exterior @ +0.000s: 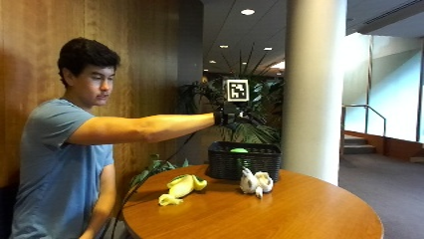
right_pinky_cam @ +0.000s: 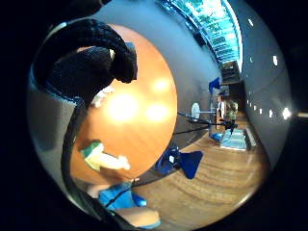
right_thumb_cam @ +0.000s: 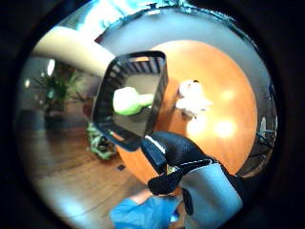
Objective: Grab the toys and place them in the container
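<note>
My gloved right hand (exterior: 228,118) hangs in the air above the black basket (exterior: 244,160), at the end of an outstretched arm. Its fingers (right_thumb_cam: 167,148) are loosely curled and hold nothing. A green toy (exterior: 238,150) lies inside the basket (right_thumb_cam: 110,90), and the thumb side palm view shows that green toy (right_thumb_cam: 131,100) on the basket's floor. A white plush toy (exterior: 256,182) lies on the round wooden table (exterior: 318,214) just in front of the basket. A yellow and green plush toy (exterior: 179,187) lies nearer the person; the same toy (right_pinky_cam: 103,156) shows near the table's edge.
A thick white pillar (exterior: 315,84) stands just behind the table, with potted plants (exterior: 255,130) behind the basket. A wood-panelled wall runs along the person's side. Blue chairs (right_pinky_cam: 180,161) stand on the floor beyond the table's edge.
</note>
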The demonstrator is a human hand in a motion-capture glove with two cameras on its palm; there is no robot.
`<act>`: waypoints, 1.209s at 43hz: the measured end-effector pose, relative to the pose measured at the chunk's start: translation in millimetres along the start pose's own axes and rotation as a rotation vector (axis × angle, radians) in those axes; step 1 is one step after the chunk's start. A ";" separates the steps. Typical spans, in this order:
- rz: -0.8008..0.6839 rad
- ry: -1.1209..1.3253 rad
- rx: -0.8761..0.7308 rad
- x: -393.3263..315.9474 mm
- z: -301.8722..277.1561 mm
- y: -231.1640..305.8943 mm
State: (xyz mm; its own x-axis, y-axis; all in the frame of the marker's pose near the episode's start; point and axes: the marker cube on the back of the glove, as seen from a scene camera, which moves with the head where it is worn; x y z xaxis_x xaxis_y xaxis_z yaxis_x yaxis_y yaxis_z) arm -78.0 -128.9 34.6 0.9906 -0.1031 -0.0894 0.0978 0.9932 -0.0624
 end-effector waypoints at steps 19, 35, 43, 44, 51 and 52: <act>-0.147 0.081 -0.160 19.0 114.6 -32.7; -0.141 0.013 -0.337 5.1 211.0 -46.3; -0.141 -0.044 -0.356 6.3 240.4 -47.2; -0.138 -0.054 -0.347 7.1 242.1 -47.8; -0.113 -0.146 -0.303 10.2 244.0 -50.5; -0.111 -0.142 -0.298 12.0 242.8 -50.2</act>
State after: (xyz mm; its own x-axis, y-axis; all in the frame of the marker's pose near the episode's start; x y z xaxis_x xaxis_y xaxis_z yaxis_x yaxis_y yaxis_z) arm -47.9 -167.1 278.0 0.9809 -0.1808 0.0718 0.1946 0.9151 -0.3531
